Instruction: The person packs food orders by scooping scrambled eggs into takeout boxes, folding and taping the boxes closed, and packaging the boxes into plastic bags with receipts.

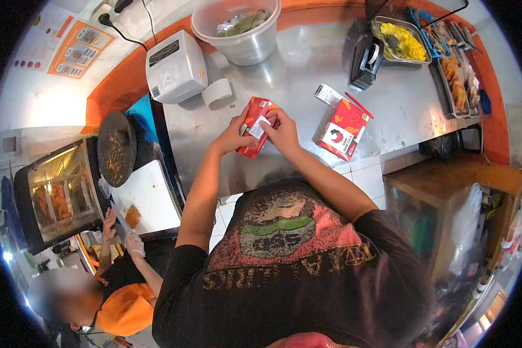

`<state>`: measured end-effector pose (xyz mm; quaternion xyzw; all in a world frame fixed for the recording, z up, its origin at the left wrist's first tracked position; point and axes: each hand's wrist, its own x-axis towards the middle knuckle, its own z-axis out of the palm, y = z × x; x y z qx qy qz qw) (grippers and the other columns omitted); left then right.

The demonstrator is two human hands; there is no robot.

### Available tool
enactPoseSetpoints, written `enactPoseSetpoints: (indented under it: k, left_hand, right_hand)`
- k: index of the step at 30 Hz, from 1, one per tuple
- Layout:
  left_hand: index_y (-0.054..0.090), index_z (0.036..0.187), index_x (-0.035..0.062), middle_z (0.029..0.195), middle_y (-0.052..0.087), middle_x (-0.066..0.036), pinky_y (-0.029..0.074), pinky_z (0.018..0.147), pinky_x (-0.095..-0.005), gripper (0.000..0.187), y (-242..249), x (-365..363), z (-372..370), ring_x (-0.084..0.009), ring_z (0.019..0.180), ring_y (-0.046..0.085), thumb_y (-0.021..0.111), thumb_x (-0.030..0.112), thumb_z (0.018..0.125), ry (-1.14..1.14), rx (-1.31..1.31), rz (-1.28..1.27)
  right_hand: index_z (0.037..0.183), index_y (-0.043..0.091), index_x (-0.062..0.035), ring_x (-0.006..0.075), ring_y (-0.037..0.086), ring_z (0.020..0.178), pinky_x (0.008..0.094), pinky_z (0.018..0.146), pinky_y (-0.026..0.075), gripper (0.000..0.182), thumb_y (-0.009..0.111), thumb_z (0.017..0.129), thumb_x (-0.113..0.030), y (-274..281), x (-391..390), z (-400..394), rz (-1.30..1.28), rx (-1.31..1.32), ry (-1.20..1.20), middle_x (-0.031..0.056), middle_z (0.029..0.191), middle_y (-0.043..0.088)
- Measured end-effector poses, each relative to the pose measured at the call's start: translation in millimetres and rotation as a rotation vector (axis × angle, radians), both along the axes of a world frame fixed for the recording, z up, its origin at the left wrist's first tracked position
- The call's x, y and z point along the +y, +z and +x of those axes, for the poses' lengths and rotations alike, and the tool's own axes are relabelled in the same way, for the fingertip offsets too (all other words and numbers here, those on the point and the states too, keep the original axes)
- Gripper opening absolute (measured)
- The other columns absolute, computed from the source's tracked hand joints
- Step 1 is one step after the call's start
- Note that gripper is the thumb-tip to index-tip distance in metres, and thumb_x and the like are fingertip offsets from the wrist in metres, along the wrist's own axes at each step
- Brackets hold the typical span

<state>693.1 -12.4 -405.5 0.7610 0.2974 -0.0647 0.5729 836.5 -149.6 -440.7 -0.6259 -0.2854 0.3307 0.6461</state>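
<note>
A red box (pixel 250 147) with a white printed label (pixel 257 129) on its side is between my hands above the steel counter (pixel 214 168). My left hand (pixel 238 134) holds its left side, the thumb near the label. On the other side, my right hand (pixel 281 129) has its fingers at the label and the box edge. To the right, a second red box (pixel 354 119) with a white logo panel lies on the counter. A printed slip (pixel 327 94) and a red pen (pixel 359 105) are at its far end.
A label printer (pixel 177 66) and a clear tub (pixel 236 43) stand at the back left. A black tape dispenser (pixel 366 61), a tray of yellow food (pixel 401 43) and a tray of fried pieces (pixel 455 87) are right. A co-worker (pixel 127 307) works at a white board (pixel 151 197).
</note>
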Motion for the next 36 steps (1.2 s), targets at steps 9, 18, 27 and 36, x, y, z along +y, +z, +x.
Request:
enactPoseSetpoints:
  k: [9, 18, 27, 36]
  left_hand:
    - [0.007, 0.159, 0.0181, 0.144, 0.032, -0.025, 0.028, 0.115, -0.0418, 0.124, -13, 9, -5, -0.0388, 0.137, 0.033, 0.084, 0.037, 0.064, -0.013, -0.005, -0.036]
    - [0.006, 0.159, 0.0163, 0.145, 0.033, -0.025, 0.03, 0.114, -0.0409, 0.125, -15, 9, -4, -0.037, 0.136, 0.036, 0.084, 0.034, 0.063, -0.017, -0.028, -0.023]
    - [0.007, 0.159, 0.0121, 0.14, 0.043, -0.02, 0.037, 0.108, -0.0376, 0.121, -6, 5, 1, -0.0296, 0.127, 0.046, 0.083, 0.026, 0.065, -0.025, -0.069, -0.033]
    - [0.007, 0.159, 0.0126, 0.143, 0.046, -0.015, 0.039, 0.106, -0.0348, 0.121, -2, 9, 2, -0.0217, 0.121, 0.051, 0.084, 0.018, 0.066, 0.023, -0.104, -0.243]
  right_hand:
    - [0.104, 0.055, -0.0057, 0.0265, 0.051, 0.094, 0.036, 0.082, 0.048, 0.049, 0.087, 0.068, -0.016, -5, -5, 10, 0.059, -0.403, 0.016, 0.0117, 0.105, 0.044]
    - [0.097, 0.053, -0.0054, 0.0262, 0.05, 0.093, 0.0351, 0.08, 0.048, 0.047, 0.088, 0.067, -0.017, -18, 11, 13, -0.05, -0.218, -0.129, 0.0116, 0.103, 0.044]
    - [0.097, 0.051, -0.0037, 0.0228, 0.049, 0.091, 0.0339, 0.077, 0.046, 0.046, 0.087, 0.07, -0.016, 7, 11, 9, -0.023, -0.328, -0.167, 0.01, 0.102, 0.043]
    - [0.118, 0.046, -0.0039, 0.0253, 0.05, 0.101, 0.0359, 0.09, 0.048, 0.06, 0.085, 0.074, -0.017, -12, -2, 11, 0.014, -0.348, 0.002, 0.0141, 0.114, 0.038]
